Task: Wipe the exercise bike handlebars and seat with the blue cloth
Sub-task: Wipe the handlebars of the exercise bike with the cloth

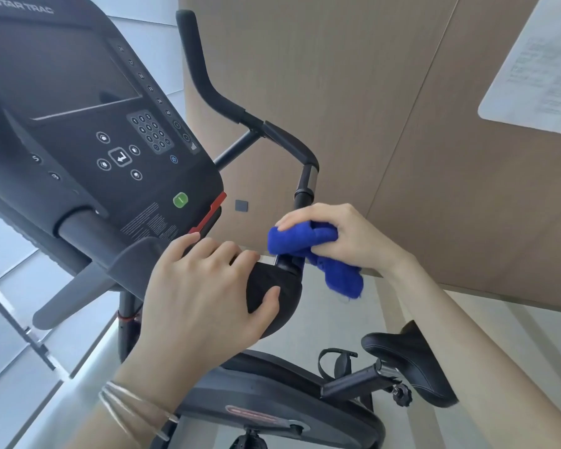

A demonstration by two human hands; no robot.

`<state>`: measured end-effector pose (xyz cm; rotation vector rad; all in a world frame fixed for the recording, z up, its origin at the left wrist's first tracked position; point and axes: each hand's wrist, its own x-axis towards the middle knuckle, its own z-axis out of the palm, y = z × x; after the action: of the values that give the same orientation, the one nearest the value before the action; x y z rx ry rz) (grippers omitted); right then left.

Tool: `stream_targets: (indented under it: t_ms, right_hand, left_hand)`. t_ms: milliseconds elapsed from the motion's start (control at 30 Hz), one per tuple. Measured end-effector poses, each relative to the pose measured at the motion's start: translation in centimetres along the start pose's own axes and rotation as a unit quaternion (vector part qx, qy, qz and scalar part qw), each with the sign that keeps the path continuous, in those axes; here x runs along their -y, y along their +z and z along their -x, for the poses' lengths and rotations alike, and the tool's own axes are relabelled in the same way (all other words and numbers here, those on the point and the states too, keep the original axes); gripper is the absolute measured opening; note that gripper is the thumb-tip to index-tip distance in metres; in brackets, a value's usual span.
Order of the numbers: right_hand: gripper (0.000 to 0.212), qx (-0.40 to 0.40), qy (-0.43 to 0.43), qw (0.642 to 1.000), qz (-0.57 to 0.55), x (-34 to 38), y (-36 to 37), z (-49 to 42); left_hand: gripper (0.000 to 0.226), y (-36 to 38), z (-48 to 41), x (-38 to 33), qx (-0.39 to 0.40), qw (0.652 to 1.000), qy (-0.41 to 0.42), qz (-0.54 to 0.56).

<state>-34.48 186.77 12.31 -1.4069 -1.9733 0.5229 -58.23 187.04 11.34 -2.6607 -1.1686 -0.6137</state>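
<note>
Right grip (340, 234) clenched on the blue cloth (305, 238) round the handlebar (289, 140); left grip (201, 286) clasps the pad (282, 306). Seat (412, 361) likely needs wiping next.

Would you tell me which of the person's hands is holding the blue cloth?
The right hand, gripping the blue cloth against the handlebar; the left hand holds only the black pad.

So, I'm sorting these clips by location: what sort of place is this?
Probably a gym or fitness room: an exercise bike with a Star Trac console, handlebars and seat.
</note>
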Motion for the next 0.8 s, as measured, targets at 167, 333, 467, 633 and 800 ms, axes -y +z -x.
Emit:
stream_targets:
  t_ms: [167, 333, 467, 633, 800]
  right_hand:
    - [0.045, -0.019, -0.034, 0.998, 0.042, -0.3, 0.2, -0.2]
    - [0.045, -0.091, 0.026, 0.993, 0.073, -0.9, 0.0, -1.4]
    - [0.046, -0.063, -0.105, 0.989, 0.081, -0.4, 2.2, 2.0]
    - [0.047, -0.178, -0.015, 0.984, -0.024, -2.5, 2.3, 1.1]
    - [0.053, -0.292, 0.098, 0.95, -0.055, -4.7, 2.3, -1.3]
  left_hand:
    - [0.045, 0.2, 0.0, -0.1, 0.001, 1.0, -0.001, -0.019]
    - [0.047, 0.0, 0.0, -0.2, 0.006, 1.0, -0.005, -0.024]
    - [0.043, 0.1, 0.0, -0.2, -0.006, 1.0, 0.0, -0.024]
    - [0.046, 0.1, 0.0, -0.1, 0.005, 1.0, -0.003, -0.022]
    - [0.044, -0.2, 0.1, -0.3, 0.008, 1.0, -0.012, -0.025]
